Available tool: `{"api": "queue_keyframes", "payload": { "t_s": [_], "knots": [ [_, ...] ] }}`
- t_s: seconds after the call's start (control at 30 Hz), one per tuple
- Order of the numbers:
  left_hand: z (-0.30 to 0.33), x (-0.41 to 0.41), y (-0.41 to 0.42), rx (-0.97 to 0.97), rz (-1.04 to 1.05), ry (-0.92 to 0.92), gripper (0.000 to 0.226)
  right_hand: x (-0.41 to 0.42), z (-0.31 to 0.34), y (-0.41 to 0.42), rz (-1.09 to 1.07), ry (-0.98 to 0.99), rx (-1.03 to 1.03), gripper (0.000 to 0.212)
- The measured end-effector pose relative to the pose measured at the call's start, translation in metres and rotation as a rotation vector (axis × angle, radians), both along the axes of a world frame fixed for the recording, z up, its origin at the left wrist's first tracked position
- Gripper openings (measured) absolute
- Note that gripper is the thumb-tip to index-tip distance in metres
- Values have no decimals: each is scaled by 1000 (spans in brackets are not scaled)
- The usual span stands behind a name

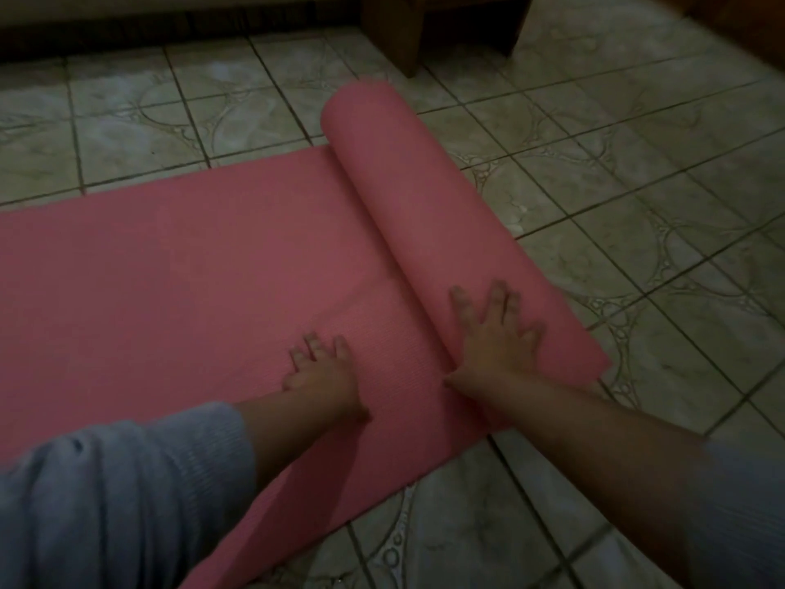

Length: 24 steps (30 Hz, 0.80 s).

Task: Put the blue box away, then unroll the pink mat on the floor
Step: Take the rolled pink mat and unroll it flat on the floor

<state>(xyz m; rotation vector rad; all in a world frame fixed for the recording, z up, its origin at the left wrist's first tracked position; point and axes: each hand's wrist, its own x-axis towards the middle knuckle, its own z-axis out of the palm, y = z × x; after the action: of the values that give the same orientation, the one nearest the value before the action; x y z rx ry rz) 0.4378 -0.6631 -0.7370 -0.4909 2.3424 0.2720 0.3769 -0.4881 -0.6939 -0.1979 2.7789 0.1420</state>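
The pink mat point(204, 265) lies partly unrolled on the tiled floor point(637, 184), its flat part filling the middle and the 9 o'clock side of the view and running out of frame at the left edge and the bottom. The part that is still rolled forms a thick roll point(424, 197) that runs on a slant from about 12 o'clock, just above the centre, down toward 4 o'clock, and it sits on the right-hand end of the flat part. The right hand point(495, 333) rests palm down on the near end of the roll, a little below and right of centre, with its fingers spread wide apart and laid flat against the curved surface; it presses on the roll and does not wrap around it. The left hand point(323, 367) lies palm down on the flat part just beside the roll, at about 6 o'clock from the centre, its fingers slightly apart and flat on the mat, holding nothing. The two hands are near each other but do not touch. A grey sleeve point(119, 495) covers the left forearm at 7 o'clock, pushed up short of the wrist; the right forearm is bare and enters from 4 o'clock. A dark wooden piece of furniture point(391, 31) stands on the floor at 12 o'clock, well apart from the far end of the roll. The room is dim and the picture is soft.
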Motion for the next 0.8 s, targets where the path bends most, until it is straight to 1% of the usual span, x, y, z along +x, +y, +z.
{"api": "queue_keyframes", "payload": {
  "t_s": [0.07,0.2,0.3,0.4,0.47,0.5,0.57,0.67,0.8],
  "knots": [
    [1,-3,1,-16,-4,-26,128,-5,3,4,4,35,-18,110],
    [2,-2,0,-21,-23,-29,126,-26,22,22,-11,116,-90,109],
    [3,0,0,-17,-37,-22,126,-37,31,36,-46,162,-95,107],
    [4,0,0,-17,-41,-24,127,-34,25,42,-111,127,-23,119],
    [4,0,0,-12,-40,-24,127,-27,19,44,-78,106,36,124],
    [4,1,0,-11,-38,-23,127,-26,18,45,-57,110,37,122],
    [3,1,-2,-12,-36,-18,126,-29,21,48,-51,129,-29,113],
    [0,2,-2,-3,-50,-10,126,-42,32,54,-123,173,-148,103],
    [-1,2,-4,-2,-51,0,125,-53,42,67,-206,242,-160,94]
  ]
}}
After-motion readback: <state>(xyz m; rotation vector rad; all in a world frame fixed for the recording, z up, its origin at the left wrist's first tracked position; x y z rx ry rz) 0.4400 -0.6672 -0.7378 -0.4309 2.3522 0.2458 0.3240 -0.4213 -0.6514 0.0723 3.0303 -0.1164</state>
